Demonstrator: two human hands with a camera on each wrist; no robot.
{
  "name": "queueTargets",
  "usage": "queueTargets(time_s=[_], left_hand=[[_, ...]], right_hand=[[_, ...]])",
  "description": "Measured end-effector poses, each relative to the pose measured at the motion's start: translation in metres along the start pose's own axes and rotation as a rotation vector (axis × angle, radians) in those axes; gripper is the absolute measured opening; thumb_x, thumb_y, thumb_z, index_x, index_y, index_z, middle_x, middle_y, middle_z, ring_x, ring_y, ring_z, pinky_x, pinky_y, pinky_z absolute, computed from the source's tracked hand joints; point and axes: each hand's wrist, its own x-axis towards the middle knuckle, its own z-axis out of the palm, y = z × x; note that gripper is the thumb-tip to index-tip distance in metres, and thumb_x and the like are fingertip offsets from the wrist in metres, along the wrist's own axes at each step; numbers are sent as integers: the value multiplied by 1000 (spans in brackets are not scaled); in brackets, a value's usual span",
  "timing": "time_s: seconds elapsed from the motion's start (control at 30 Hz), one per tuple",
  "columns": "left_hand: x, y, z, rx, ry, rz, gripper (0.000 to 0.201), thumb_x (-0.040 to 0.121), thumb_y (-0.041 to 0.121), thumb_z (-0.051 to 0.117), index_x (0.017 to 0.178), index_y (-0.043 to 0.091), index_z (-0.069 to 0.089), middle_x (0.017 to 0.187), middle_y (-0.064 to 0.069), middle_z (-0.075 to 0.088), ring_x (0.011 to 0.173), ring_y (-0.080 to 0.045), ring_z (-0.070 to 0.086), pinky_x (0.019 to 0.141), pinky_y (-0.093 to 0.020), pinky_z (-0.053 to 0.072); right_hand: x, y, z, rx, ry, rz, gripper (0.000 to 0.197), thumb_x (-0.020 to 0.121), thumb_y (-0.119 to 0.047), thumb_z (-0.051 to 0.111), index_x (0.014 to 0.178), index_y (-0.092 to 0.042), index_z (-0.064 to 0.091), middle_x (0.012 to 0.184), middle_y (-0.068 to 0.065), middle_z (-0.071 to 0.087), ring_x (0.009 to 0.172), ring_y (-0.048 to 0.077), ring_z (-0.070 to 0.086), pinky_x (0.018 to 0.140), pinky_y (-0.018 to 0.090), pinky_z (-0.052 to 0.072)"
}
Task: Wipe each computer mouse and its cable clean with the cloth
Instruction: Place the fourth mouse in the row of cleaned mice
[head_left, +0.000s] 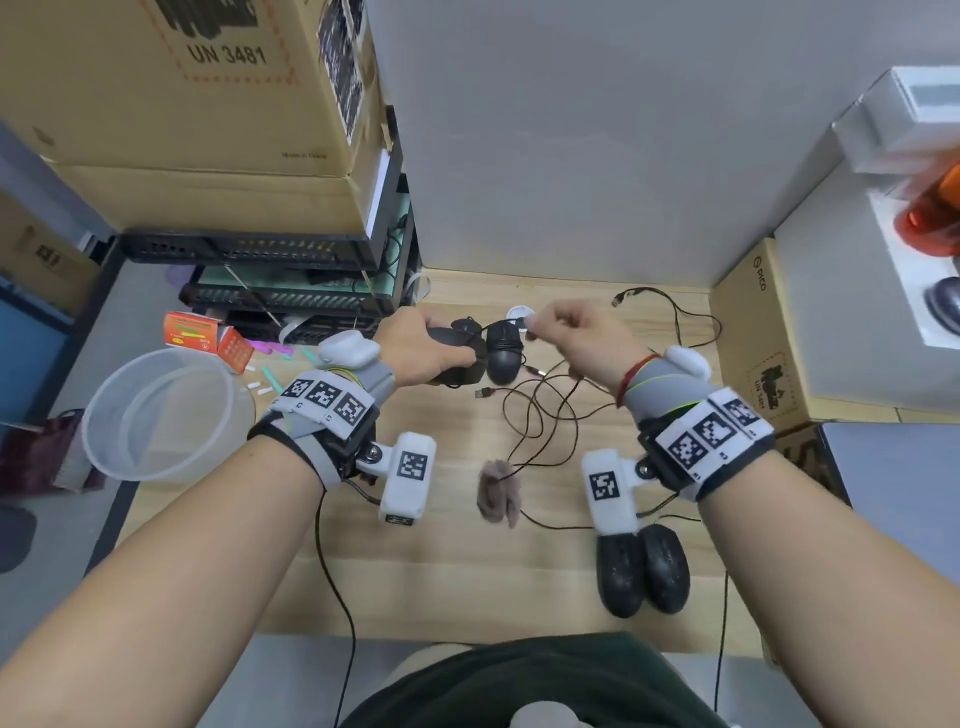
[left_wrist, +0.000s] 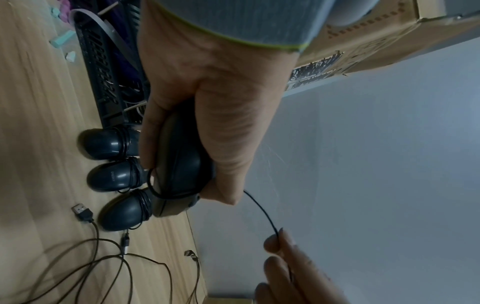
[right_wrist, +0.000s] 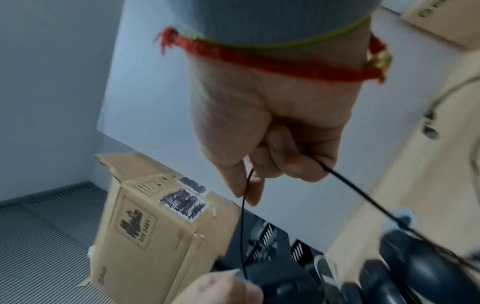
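Observation:
My left hand (head_left: 441, 358) grips a black mouse (head_left: 457, 364) a little above the far middle of the wooden table (head_left: 441, 582); the left wrist view shows this mouse (left_wrist: 179, 162) wrapped by the fingers. My right hand (head_left: 537, 323) is raised beside it and pinches that mouse's thin black cable (left_wrist: 262, 207), which runs taut between the two hands (right_wrist: 242, 226). The brownish cloth (head_left: 498, 491) lies crumpled on the table between my wrists, held by neither hand. Three mice with wound cables (left_wrist: 114, 174) sit under the left hand. Two more black mice (head_left: 644, 569) lie front right.
Loose cables (head_left: 545, 415) with USB plugs sprawl across the table's middle. A clear plastic tub (head_left: 156, 410) stands at the left edge. Stacked cardboard boxes (head_left: 208, 104) and black trays (head_left: 291, 296) fill the back left. A brown box (head_left: 753, 338) bounds the right side.

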Motion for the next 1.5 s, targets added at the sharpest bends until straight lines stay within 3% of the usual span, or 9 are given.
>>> queueTargets(time_s=[0.3, 0.53, 0.67, 0.77, 0.93, 1.07, 1.17, 1.3, 1.5], left_hand=[[-21, 45, -4, -229, -300, 203, 33, 71, 30, 85, 99, 28, 70, 85, -8, 75, 71, -30, 66, 56, -36, 41], [-28, 68, -12, -572, -177, 304, 42, 69, 26, 72, 110, 18, 67, 107, -7, 72, 91, -19, 68, 84, -37, 55], [-32, 75, -15, -666, -63, 328, 26, 64, 33, 72, 86, 18, 74, 87, -5, 70, 83, -21, 62, 78, -34, 53], [-28, 77, -15, -606, 63, 329, 14, 67, 37, 68, 60, 25, 72, 69, 7, 63, 75, -17, 56, 73, -31, 46], [-23, 79, -22, -571, 146, 297, 18, 84, 28, 70, 74, 13, 72, 69, -2, 65, 64, -23, 61, 56, -31, 55], [-15, 70, -30, -413, 197, 268, 38, 68, 53, 71, 79, 17, 73, 77, -4, 74, 76, -30, 70, 78, -50, 61], [-18, 67, -33, -159, 213, 277, 42, 71, 59, 72, 91, 22, 69, 90, 2, 74, 87, -22, 70, 82, -39, 58], [-26, 64, -31, 3, 86, 328, 42, 81, 59, 75, 92, 22, 62, 81, 10, 65, 70, -7, 59, 64, -29, 43], [-36, 63, -25, 67, -99, 507, 34, 93, 57, 61, 86, 24, 71, 70, 4, 65, 64, -11, 53, 70, -37, 47]], right_hand=[[11, -20, -35, -291, 153, -147, 25, 92, -38, 65, 88, -13, 69, 78, 8, 64, 74, 22, 55, 72, 33, 45], [-10, -15, -13, -156, 37, -107, 36, 89, -9, 55, 56, -23, 55, 44, -14, 46, 48, 6, 37, 54, 26, 32], [-25, -31, 3, -145, -37, -189, 33, 100, -30, 53, 72, -33, 71, 56, -8, 50, 48, 0, 42, 54, 20, 36], [-29, -40, 9, -148, -65, -238, 28, 99, -36, 52, 98, -22, 76, 65, 8, 59, 60, 8, 47, 62, 29, 41], [-37, -54, 0, -200, -52, -280, 24, 99, -32, 55, 96, -22, 76, 59, -1, 48, 52, 5, 39, 54, 21, 33], [-41, -58, -8, -197, -39, -308, 22, 93, -39, 60, 83, -26, 76, 80, 19, 67, 75, 31, 63, 74, 38, 51], [-45, -67, -19, -159, -24, -322, 20, 91, -35, 66, 79, -22, 75, 63, 8, 56, 60, 21, 48, 61, 33, 41], [-45, -77, -33, -132, 9, -358, 20, 92, -31, 66, 73, -25, 71, 69, 3, 66, 62, 9, 52, 62, 24, 44], [-29, -75, -44, -120, 147, -394, 20, 85, -44, 63, 69, -33, 69, 68, 21, 55, 64, 16, 41, 65, 31, 36]])
